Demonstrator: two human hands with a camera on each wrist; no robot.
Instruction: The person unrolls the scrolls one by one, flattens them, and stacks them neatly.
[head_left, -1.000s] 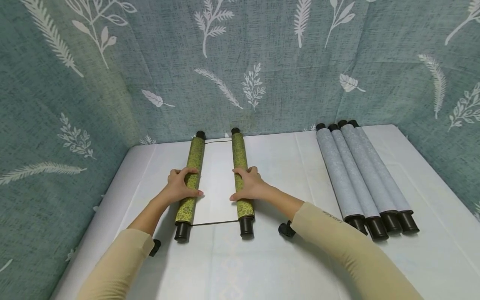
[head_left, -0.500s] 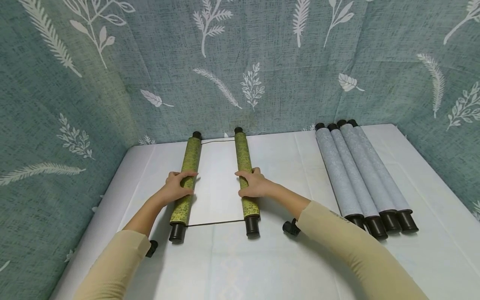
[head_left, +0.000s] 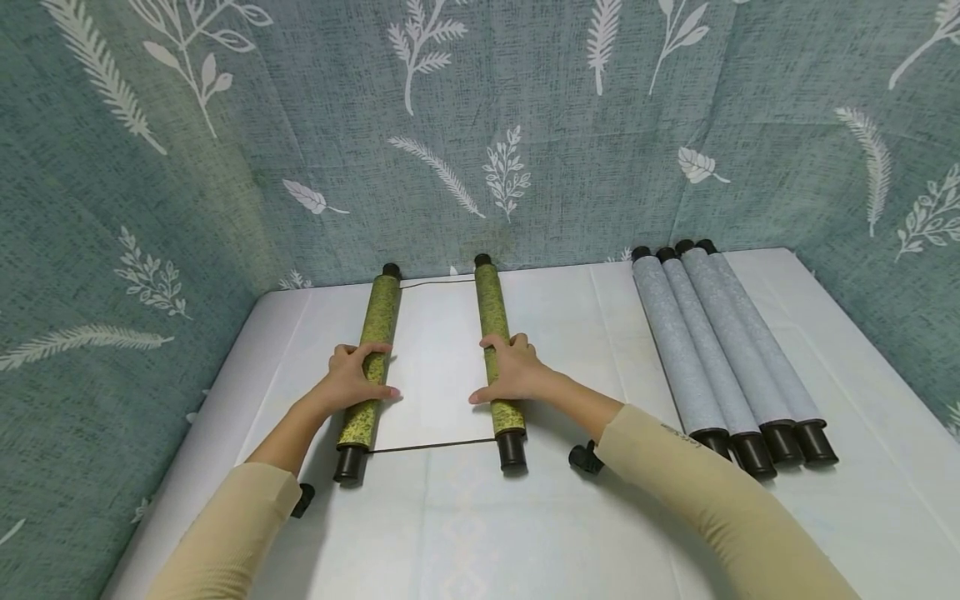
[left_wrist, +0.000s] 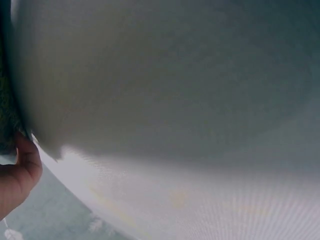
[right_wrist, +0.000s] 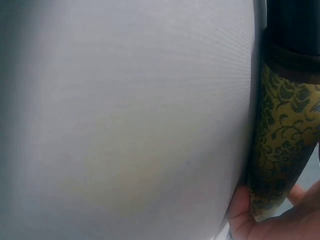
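A scroll lies partly unrolled on the white table. Its two yellow-green patterned rolls with black end knobs, the left roll [head_left: 381, 308] and the right roll [head_left: 491, 300], stand apart with a white sheet [head_left: 438, 367] between them, dark-edged at both ends. My left hand [head_left: 347, 379] grips the left roll, thumb and fingers on either side. Around the right roll curls my right hand [head_left: 517, 373] in the same way. The left wrist view catches only some left fingers [left_wrist: 25, 172] at its edge. Black floral patterning shows on the roll [right_wrist: 285, 130] in the right wrist view.
Several pale grey-blue rolls [head_left: 712, 350] with black ends lie side by side on the table [head_left: 480, 525] at the right. Behind and at the sides hangs a green leaf-patterned curtain [head_left: 450, 142]. A small black device [head_left: 585, 458] sits at the right wrist.
The two rolls have moved apart, the left one leftward and the right one rightward, so more white sheet shows between them. Both hands went along with them.
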